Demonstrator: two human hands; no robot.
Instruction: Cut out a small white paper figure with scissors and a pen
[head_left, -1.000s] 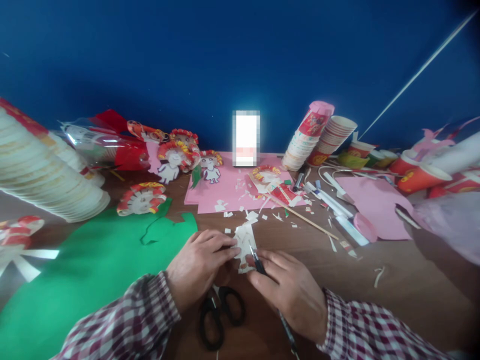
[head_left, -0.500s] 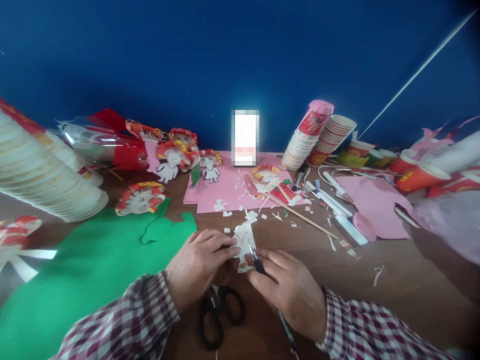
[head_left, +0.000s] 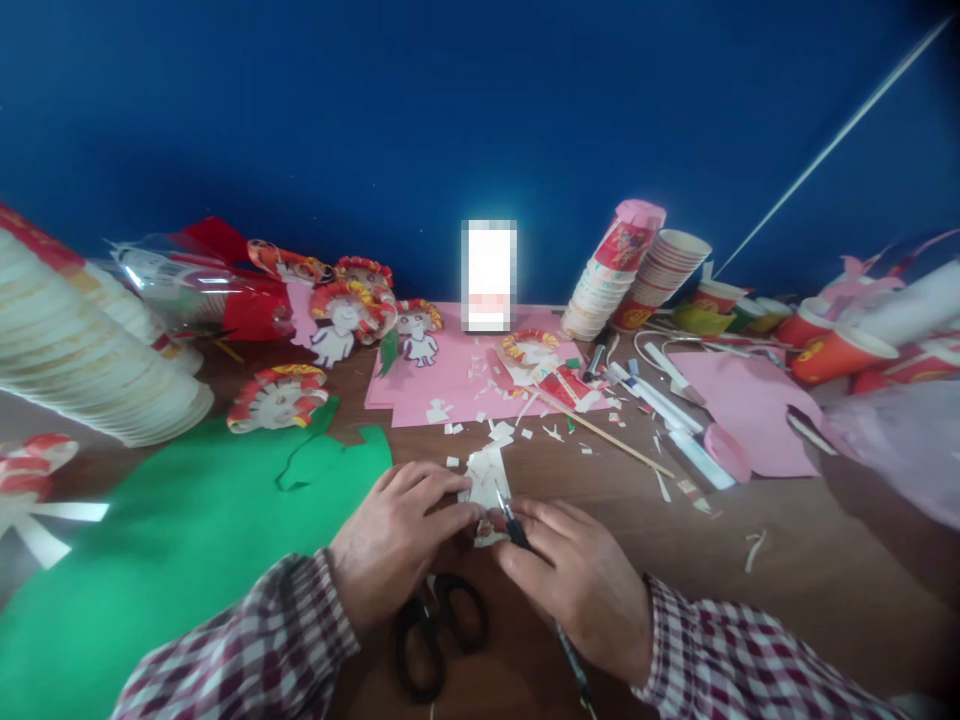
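Paper cut-out [head_left: 484,480] lies on the table [head_left: 645,520] just beyond the scissors [head_left: 442,628], pinned flat by my left hand [head_left: 397,545] with fingers curled on its edge, while my right hand [head_left: 577,585] pinches the pen [head_left: 513,522], best moved in short, light strokes.

A big dark blue wall [head_left: 300,120] fills the back. A thin white line [head_left: 840,148] runs slanted across it on the right. Below the wall is a brown wooden table [head_left: 817,575]. The top right corner looks almost black.
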